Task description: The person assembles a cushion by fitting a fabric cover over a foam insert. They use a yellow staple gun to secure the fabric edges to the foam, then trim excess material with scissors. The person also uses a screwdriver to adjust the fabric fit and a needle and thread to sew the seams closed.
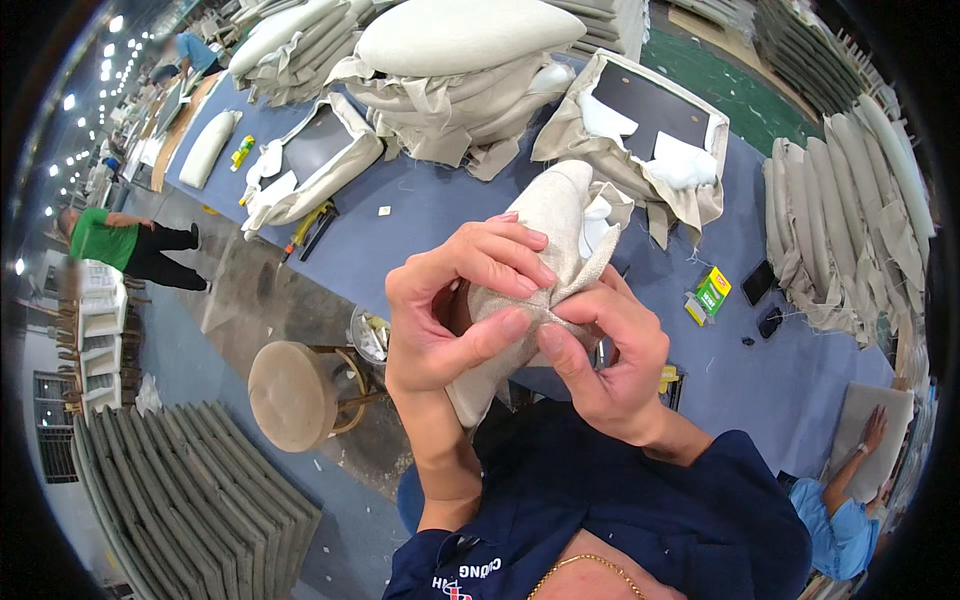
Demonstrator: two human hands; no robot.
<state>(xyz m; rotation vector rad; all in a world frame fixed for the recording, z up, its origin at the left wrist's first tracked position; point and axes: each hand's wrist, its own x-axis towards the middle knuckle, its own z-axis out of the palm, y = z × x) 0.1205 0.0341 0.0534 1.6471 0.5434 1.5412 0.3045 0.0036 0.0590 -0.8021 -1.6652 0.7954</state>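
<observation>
Close in front of me is a beige fabric-covered cushion pad (552,205), held up on edge with loose cloth and some white padding along its right side. My left hand (450,300) grips it from the left, thumb and fingers closed on the cloth. From the right, my right hand (615,355) pinches a fold of the same fabric. The fingertips of both hands nearly meet at a gathered seam or corner. Behind the pad, a similar cushion piece (665,105) lies with its dark backing up and white padding showing.
The blue worktable (760,390) bears a cushion stack (440,90), another dark-backed piece (320,145), a yellow-green box (712,290) and a phone (758,282). A round stool (292,397) stands left. One person in green (105,240) is far left; a co-worker's hand (875,430) touches a panel at right.
</observation>
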